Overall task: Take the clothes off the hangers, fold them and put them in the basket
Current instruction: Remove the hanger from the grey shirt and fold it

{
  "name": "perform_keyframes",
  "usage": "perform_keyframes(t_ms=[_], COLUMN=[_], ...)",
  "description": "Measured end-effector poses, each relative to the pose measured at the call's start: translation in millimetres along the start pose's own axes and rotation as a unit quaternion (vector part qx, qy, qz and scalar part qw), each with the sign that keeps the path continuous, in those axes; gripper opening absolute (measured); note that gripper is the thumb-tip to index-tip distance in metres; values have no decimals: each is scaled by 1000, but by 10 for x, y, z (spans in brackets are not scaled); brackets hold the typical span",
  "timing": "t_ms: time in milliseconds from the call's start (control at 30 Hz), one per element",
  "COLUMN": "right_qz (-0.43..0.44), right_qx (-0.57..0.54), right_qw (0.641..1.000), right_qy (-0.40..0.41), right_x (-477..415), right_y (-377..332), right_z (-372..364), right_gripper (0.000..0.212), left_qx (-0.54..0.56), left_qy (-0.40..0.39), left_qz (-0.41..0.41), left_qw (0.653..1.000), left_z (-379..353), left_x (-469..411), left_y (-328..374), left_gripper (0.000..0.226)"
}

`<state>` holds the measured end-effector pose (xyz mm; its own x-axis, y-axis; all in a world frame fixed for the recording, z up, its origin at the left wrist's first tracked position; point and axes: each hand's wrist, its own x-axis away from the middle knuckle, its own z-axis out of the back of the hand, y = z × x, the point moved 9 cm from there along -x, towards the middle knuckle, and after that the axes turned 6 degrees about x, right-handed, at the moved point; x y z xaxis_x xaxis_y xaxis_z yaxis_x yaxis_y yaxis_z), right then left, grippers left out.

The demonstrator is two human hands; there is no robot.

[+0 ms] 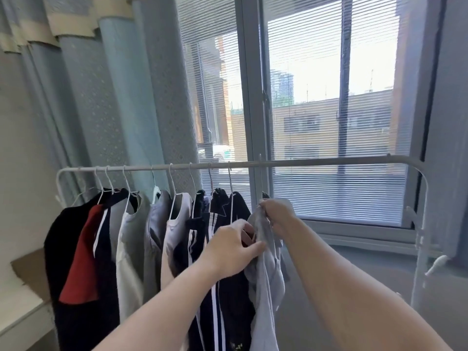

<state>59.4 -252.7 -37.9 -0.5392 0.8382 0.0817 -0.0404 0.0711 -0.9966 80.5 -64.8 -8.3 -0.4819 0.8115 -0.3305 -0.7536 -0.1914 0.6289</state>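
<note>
Your left hand (234, 247) and right hand (277, 214) both pinched the grey shirt (266, 295), hanging rightmost on the rail (329, 160); it looked light and limp, best held at the collar.

Single head-worn wide-angle view, facing forward and slightly down onto the clothes rail (304, 161) close ahead, the window (329, 110) just behind it; straight lines at frame edges appear bowed by the lens.
</note>
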Motion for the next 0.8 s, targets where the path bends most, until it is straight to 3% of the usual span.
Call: perform_keyframes(t_ms=[167, 333, 433, 500, 567, 667, 800], right_qz=[61, 102, 128, 139, 147, 155, 132], right_qx=[-72, -123, -112, -105, -106, -115, -157], right_qw=[995, 985, 981, 979, 977, 971, 968], right_qy=[-15, -57, -89, -102, -114, -139, -146], right_x=[348, 845, 1182, 1339, 1481, 1656, 1799], right_y=[-523, -975, -1148, -1150, -1098, -987, -793], right_z=[-53, -223, -374, -486, -591, -853, -1237], right_gripper=[12, 9, 12, 10, 16, 18, 22], left_qx=[85, -85, -88, -88, -71, -30, -62], left_qy=[74, 148, 171, 156, 149, 190, 273], left_qz=[20, 30, 20, -3, -29, -22, 11], left_qw=[993, 985, 981, 984, 986, 981, 960], left_z=[585, 1282, 1540, 1609, 1687, 1900, 2167], left_x=[-52, 2, 85, 205, 370, 671, 1045], left_y=[320, 565, 536, 492, 437, 238, -43], left_gripper=[36, 32, 14, 27, 22, 11, 15])
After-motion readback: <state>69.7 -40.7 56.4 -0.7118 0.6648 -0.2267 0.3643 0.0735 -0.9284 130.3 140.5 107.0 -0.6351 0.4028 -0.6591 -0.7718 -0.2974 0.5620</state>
